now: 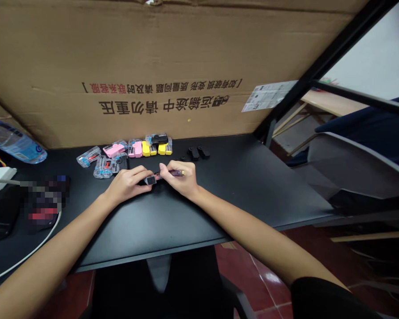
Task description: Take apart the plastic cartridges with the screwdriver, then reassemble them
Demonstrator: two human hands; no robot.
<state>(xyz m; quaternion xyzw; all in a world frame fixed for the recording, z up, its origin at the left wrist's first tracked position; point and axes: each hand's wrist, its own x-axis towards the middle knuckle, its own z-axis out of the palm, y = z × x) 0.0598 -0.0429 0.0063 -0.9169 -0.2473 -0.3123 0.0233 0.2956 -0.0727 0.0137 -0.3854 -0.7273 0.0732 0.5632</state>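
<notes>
My left hand (130, 182) is closed on a small clear-and-black plastic device (150, 180), its thumb and fingers at the left end. A bit of red shows inside the device. In my right hand (183, 178) is a slim, dark purple screwdriver-like tool (176, 173) with a gold-coloured end. Its tip points left at the device; whether it touches is too small to tell. Just behind my hands lie similar clear plastic devices with pink parts (115, 149), yellow parts (146, 149) and red parts (103, 167). Black plastic pieces (193, 153) lie beyond my right hand.
A large cardboard sheet (173, 53) stands along the back of the black table (246, 190). At the left are a water bottle (16, 141), a white cable (29, 252) and a blurred dark object (46, 199). A grey chair back (355, 164) stands beyond the right edge.
</notes>
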